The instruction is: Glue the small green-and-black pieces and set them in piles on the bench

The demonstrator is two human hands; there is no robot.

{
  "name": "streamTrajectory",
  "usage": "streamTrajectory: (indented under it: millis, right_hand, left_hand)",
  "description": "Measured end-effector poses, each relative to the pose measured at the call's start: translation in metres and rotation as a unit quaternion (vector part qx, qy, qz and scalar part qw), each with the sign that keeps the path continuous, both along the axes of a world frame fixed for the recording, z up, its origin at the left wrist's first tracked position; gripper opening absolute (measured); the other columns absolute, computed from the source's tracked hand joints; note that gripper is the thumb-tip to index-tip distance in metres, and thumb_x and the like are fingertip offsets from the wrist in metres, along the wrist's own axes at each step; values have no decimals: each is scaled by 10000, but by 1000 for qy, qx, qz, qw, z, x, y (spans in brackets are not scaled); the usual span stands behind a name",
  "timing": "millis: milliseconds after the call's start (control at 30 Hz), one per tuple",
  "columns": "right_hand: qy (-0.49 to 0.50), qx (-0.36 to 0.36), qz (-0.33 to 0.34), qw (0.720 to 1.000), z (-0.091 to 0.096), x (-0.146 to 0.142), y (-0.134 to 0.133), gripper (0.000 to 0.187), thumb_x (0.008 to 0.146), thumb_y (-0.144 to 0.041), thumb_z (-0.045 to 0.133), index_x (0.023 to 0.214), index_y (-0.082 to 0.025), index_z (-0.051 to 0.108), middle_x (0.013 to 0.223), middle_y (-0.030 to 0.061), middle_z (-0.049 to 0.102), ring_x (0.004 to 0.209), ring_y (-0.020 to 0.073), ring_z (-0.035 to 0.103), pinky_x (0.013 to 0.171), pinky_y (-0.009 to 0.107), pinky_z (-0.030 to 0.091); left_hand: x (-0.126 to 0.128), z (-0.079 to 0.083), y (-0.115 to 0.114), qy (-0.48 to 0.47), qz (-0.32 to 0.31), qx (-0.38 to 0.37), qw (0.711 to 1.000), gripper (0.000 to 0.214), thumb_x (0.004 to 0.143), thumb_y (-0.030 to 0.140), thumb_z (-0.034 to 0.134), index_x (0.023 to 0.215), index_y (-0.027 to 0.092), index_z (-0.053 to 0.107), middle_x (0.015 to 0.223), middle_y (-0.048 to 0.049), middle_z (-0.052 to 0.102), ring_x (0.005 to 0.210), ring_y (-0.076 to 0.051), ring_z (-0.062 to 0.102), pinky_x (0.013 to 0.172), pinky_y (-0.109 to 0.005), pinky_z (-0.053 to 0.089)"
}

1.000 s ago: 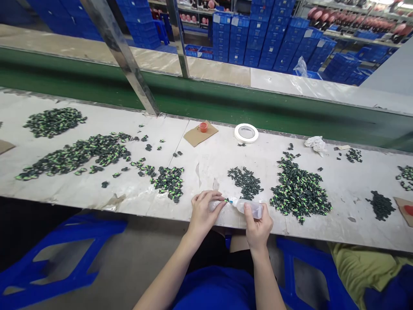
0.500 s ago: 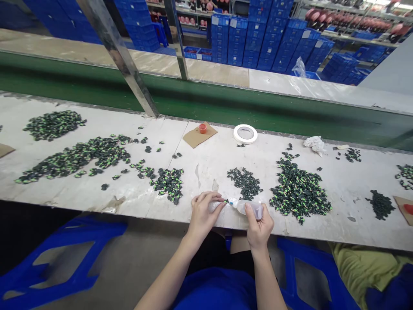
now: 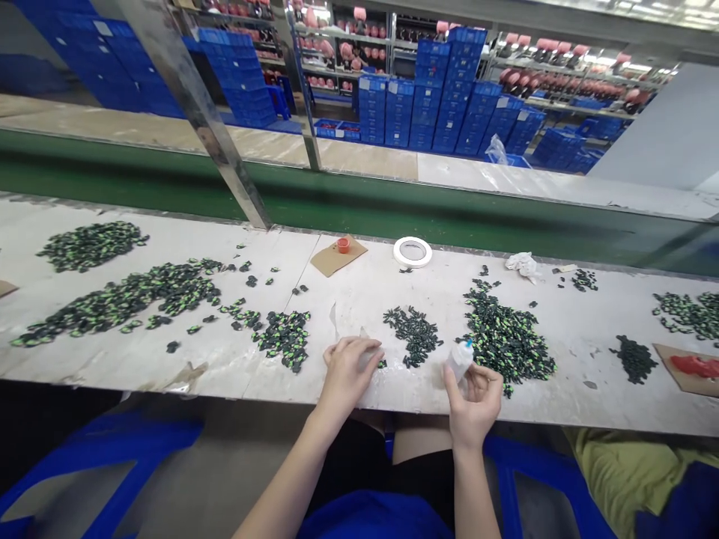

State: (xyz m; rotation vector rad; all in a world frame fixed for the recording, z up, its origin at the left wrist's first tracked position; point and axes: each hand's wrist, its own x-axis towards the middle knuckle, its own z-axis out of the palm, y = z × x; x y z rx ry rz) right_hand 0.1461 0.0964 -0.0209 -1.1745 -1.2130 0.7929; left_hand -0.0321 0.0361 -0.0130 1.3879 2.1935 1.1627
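My left hand (image 3: pixel 351 367) is closed in a pinch just above the table, with a small black-and-green piece (image 3: pixel 382 364) at its fingertips. To its right, my right hand (image 3: pixel 476 393) grips a translucent squeeze bottle (image 3: pixel 459 361) between thumb and fingers. The bottle stands nearly upright, its blue nozzle tip pointing up. Beyond and between the hands lies a small heap of plain black pieces (image 3: pixel 413 334). Close to the bottle, on its right, spreads a larger pile of black-and-green pieces (image 3: pixel 508 340). Left of my left hand is another cluster of such pieces (image 3: pixel 284 338).
A tape roll (image 3: pixel 413 252) and a cardboard piece (image 3: pixel 320 262) with a red cup (image 3: pixel 343 245) lie near the table's back edge. Crumpled tissue (image 3: pixel 522 265) sits further right. A metal post (image 3: pixel 225 150) rises at the back. Blue stools (image 3: pixel 135 464) stand below the front edge.
My right hand has drawn the bottle away from the piece, to the right, and turned it from lying sideways to nozzle up. My left hand stays pinched near the same spot. The view has tilted up slightly.
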Motion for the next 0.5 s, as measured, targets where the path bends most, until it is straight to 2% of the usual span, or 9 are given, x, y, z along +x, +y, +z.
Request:
streamTrajectory:
  millis: [100,200,267,333,433,500]
  right_hand:
    - [-22,-17,0,1000,-1,2,5,495,612,-368,804,955,-189,495,914,85,673,871,224,671,822,407,542]
    - [-39,-5,33,999,-2,1,6,528,653,-363,782,1045,-184,478,992,116,664,941,237,660,845,432,542]
    - [-62,49,30,996,-2,2,4,576,673,-331,779,1126,-179,458,1068,135,640,1005,244,636,862,445,535]
    - [-88,135,-14,987,-2,3,-1,603,674,-269,790,1168,-176,457,1100,136,616,1014,243,617,824,426,543]
    - [-108,252,-56,960,-2,2,-12,507,694,-156,772,1126,-184,507,976,85,625,868,205,624,650,330,546]
    - [-118,284,-20,951,0,-4,-21,388,740,-108,725,1070,-198,544,872,45,627,738,165,615,561,280,528]
  left_hand:
    - [0,7,20,55,-21,10,998,142,831,181,592,908,248,691,937,-50,729,968,-262,588,863,-442,380]
    - [3,8,39,89,-69,3,994,189,839,121,564,932,226,691,962,-60,712,978,-261,569,831,-412,414]
    - [3,6,49,103,-82,-10,991,189,835,99,555,907,211,690,930,-69,694,959,-259,562,807,-391,435]
    - [3,3,55,105,-85,-21,991,164,831,95,556,850,198,682,870,-72,667,914,-252,558,789,-375,451]
    - [2,0,57,96,-96,-20,991,138,837,109,554,800,194,656,837,-66,641,888,-244,550,793,-370,463]
    - [3,1,54,85,-102,-7,991,141,847,108,536,794,192,636,858,-66,643,898,-244,547,800,-374,465]
